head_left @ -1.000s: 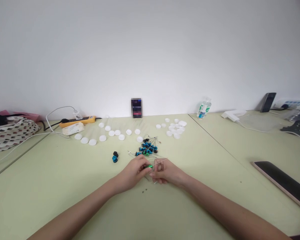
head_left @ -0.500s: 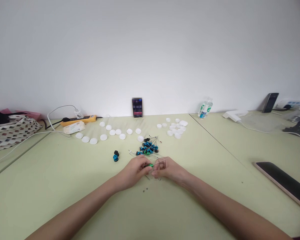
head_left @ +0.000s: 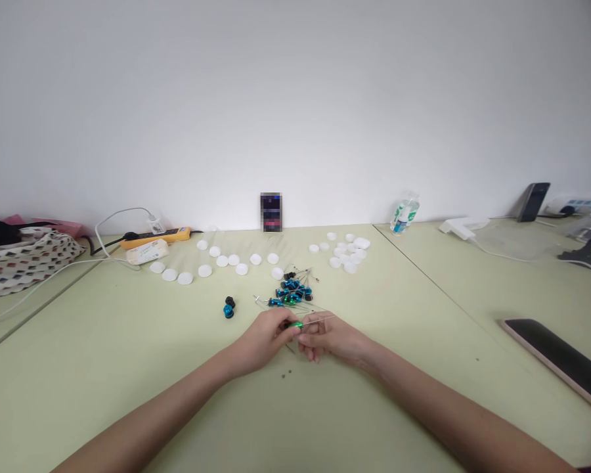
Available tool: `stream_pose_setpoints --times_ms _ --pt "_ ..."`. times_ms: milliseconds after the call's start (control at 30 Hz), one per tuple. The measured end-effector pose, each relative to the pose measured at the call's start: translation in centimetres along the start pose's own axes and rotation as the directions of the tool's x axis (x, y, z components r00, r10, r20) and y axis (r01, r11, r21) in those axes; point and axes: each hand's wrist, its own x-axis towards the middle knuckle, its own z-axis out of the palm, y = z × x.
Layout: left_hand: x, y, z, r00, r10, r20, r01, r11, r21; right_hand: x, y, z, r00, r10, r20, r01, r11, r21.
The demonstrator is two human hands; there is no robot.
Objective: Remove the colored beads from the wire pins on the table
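Over the table, my left hand [head_left: 270,336] pinches a small shiny green metallic piece [head_left: 296,325] between thumb and fingers; part of it is hidden by them. My right hand [head_left: 332,336] is closed at the right end of the same piece, fingers curled, and a thin metal wire [head_left: 320,319] runs from it across those fingers. Just beyond both hands lies a pile of blue, green and black metallic pieces [head_left: 293,289] with thin wires sticking out. Two similar pieces, a blue one [head_left: 228,311] and a black one [head_left: 230,301], rest left of the pile.
Round white caps [head_left: 241,269] of clear tubes lie behind on the left, with more white caps [head_left: 349,253] at right. A phone [head_left: 270,212] leans on the wall. A power strip [head_left: 177,234], a bottle [head_left: 404,215] and a dark-screened device [head_left: 556,358] are around.
The right hand's lower fingers have uncurled slightly downward, and the wire tilts a little flatter. The left hand keeps its grip on the green piece; the pile is unchanged.
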Motion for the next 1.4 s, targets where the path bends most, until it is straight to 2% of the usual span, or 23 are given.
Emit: stream_pose_setpoints --times_ms 67,167,300,567,833,933,1000,1033,1100,1167,1200,1300,1400 --pt "0.0 -0.1 -0.1 1.0 -0.007 -0.011 0.007 1.0 0.0 0.0 -0.1 -0.1 1.0 -0.008 0.007 0.008 1.0 0.003" --pt "0.0 -0.3 -0.1 1.0 -0.027 -0.008 0.027 0.999 0.019 0.1 0.0 -0.1 0.997 0.0 -0.075 -0.003 0.999 -0.047" --pt "0.1 -0.3 0.1 0.999 -0.046 -0.002 0.046 0.997 0.055 0.2 0.1 0.1 0.988 -0.017 -0.151 0.013 1.0 -0.028" --pt "0.2 0.2 0.0 0.998 -0.054 -0.017 0.055 0.997 0.047 0.4 0.1 0.1 0.979 0.017 -0.201 -0.041 0.992 -0.119" --pt "0.2 0.0 -0.1 0.995 -0.093 -0.026 0.093 0.996 0.016 0.3 0.2 0.1 0.97 0.026 -0.242 -0.048 0.995 -0.086" --pt "0.0 -0.4 0.0 0.988 -0.14 -0.068 0.134 0.987 -0.085 0.2 0.1 0.0 0.965 0.015 -0.262 -0.048 0.991 -0.122" --pt "-0.5 -0.4 0.3 0.98 -0.197 -0.043 0.181 0.954 -0.239 0.3 0.0 -0.2 0.962 -0.001 -0.273 -0.045 0.986 -0.163" --pt "-1.0 -0.4 0.6 0.975 -0.223 0.011 0.213 0.917 -0.336 0.3 0.0 -0.4 0.958 -0.005 -0.287 -0.049 0.983 -0.179" --pt "-2.0 -0.3 1.5 0.955 -0.232 0.186 0.297 0.799 -0.523 0.4 0.0 -0.6 0.942 0.005 -0.337 -0.072 0.98 -0.186" --pt "-3.1 -0.3 2.7 0.926 -0.181 0.332 0.362 0.675 -0.643 0.6 0.0 -0.8 0.923 0.021 -0.384 -0.092 0.981 -0.169" --pt "-3.5 -0.4 3.2 0.921 -0.158 0.355 0.371 0.633 -0.68 0.6 0.1 -0.9 0.918 0.026 -0.396 -0.095 0.983 -0.156" --pt "-3.6 -0.8 4.5 0.942 -0.143 0.302 0.327 0.586 -0.741 0.8 0.1 -1.0 0.916 0.006 -0.4 -0.07 0.987 -0.144" --pt "-2.4 -1.4 4.9 0.976 -0.149 0.16 0.218 0.639 -0.737 0.8 0.1 -0.9 0.913 -0.028 -0.408 -0.043 0.985 -0.164"
